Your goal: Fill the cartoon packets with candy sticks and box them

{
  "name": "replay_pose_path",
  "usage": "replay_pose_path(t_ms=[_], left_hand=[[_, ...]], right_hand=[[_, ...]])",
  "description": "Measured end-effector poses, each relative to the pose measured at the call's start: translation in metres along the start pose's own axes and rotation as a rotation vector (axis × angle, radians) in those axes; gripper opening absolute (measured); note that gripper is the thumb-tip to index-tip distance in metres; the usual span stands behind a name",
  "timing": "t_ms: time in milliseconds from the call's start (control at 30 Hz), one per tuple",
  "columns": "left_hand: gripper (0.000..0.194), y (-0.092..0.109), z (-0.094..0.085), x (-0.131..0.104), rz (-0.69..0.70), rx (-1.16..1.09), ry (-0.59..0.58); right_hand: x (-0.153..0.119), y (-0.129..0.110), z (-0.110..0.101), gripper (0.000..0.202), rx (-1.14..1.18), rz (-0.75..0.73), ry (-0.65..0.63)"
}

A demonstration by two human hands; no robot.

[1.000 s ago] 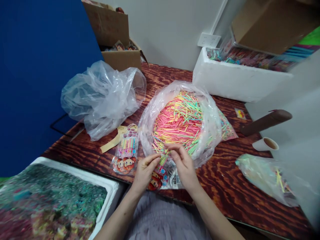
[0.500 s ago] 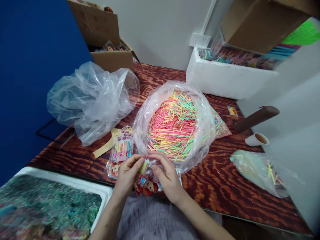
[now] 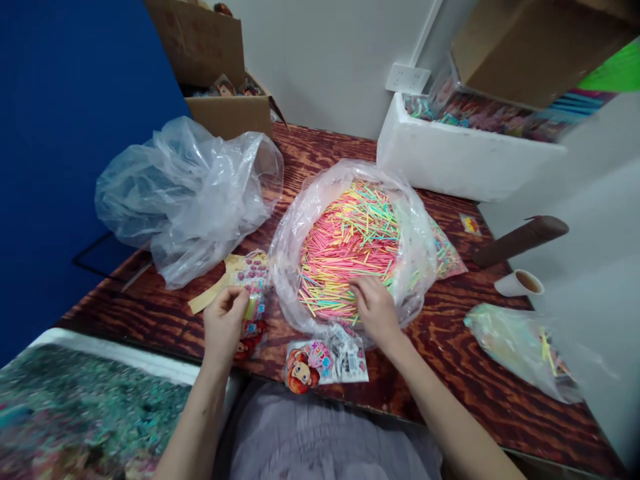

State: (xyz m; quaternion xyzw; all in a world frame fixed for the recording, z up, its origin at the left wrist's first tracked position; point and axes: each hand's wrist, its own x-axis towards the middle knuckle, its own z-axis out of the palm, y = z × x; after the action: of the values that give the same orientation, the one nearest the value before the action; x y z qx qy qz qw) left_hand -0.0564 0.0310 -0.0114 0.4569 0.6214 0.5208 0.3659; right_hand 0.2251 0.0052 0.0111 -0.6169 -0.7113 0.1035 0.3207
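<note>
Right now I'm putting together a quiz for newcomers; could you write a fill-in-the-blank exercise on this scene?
The person's ____ hand is over the coloured sticks in the open bag.
In this view, the crumpled clear bag lies to the ____ of that one.
The tall panel at far left is ____.

Missing words: right; left; blue.

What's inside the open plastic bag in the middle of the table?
The open plastic bag holds many thin sticks, pink, yellow, green and blue. Whatever lies beneath the top layer is hidden.
</note>
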Motion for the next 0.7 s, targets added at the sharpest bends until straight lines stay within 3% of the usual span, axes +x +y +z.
replay_pose_path(t_ms=[67, 167, 300, 433, 533, 633, 700], left_hand=[[0.019, -0.012, 0.006, 0.014, 0.109, 0.237, 0.097], [0.021, -0.024, 0.018, 0.026, 0.262, 0.575, 0.184], [0.024, -0.026, 0.021, 0.028, 0.364, 0.671, 0.206], [0.029, -0.022, 0.01, 0.023, 0.41, 0.662, 0.199], [0.029, -0.013, 0.005, 0.012, 0.438, 0.63, 0.202], [0.028, 0.001, 0.009, -0.005, 0.485, 0.549, 0.198], [0.026, 0.012, 0.018, -0.017, 0.502, 0.457, 0.136]], right_hand=[[0.013, 0.021, 0.001, 0.022, -0.234, -0.025, -0.017], [0.029, 0.032, 0.005, 0.021, -0.556, -0.068, -0.084], [0.039, 0.027, 0.01, 0.018, -0.759, -0.159, -0.166], [0.042, 0.029, 0.009, 0.018, -0.789, -0.215, -0.217], [0.041, 0.038, 0.002, 0.017, -0.713, -0.179, -0.183], [0.042, 0.044, -0.004, 0.017, -0.548, -0.084, -0.117], [0.044, 0.044, -0.008, 0.016, -0.394, -0.013, -0.116]])
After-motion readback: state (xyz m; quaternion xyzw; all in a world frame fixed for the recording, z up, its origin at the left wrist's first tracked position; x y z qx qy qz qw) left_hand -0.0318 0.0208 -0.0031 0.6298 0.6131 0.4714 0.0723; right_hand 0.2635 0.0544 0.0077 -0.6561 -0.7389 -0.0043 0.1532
